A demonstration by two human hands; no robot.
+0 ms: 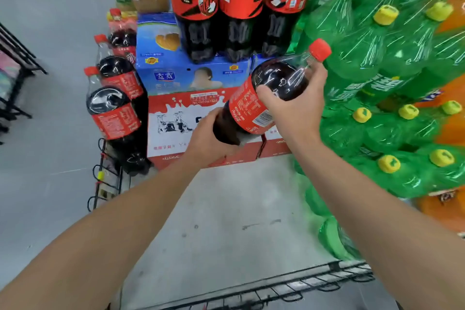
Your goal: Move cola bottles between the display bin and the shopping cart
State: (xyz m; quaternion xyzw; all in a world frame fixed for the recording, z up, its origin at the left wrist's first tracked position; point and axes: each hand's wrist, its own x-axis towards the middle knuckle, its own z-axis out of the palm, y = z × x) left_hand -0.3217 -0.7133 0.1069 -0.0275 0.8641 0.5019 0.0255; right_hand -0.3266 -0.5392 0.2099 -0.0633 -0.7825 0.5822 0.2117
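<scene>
Three cola bottles (pixel 114 108) stand on grey floor (pixel 45 171) beside stacked cartons (pixel 181 118).

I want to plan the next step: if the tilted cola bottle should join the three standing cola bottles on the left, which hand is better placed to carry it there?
Probably left. The left hand cups the held cola bottle base, on the side of the standing bottles.

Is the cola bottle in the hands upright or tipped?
Tipped. The cola bottle leans with its red cap up-right; left hand holds its base, right hand its shoulder.
</scene>
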